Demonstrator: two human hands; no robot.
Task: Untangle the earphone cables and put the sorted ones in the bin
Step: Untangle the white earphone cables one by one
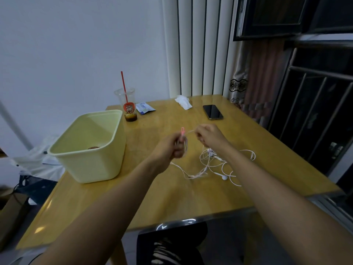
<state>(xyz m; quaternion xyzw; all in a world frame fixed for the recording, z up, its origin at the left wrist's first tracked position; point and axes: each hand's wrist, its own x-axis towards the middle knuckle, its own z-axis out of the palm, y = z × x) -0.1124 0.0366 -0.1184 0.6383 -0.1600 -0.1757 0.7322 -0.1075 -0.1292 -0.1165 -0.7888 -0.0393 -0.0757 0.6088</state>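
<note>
A tangle of white and pale pink earphone cables (214, 165) lies on the wooden table (172, 197) in front of me. My left hand (172, 146) grips a bunch of pink cable, whose looped end (182, 131) sticks up above my fist. My right hand (208, 135) pinches a thin strand stretched between the two hands. More cable hangs from both hands down to the tangle. A pale yellow bin (89, 146) stands at the table's left, with something brown low inside it.
A plastic cup with a red straw (127, 104), a small blue packet (145, 108), a crumpled tissue (183, 101) and a black phone (212, 112) sit along the table's far side. A dark chair (172, 243) is under the near edge. Window bars are to the right.
</note>
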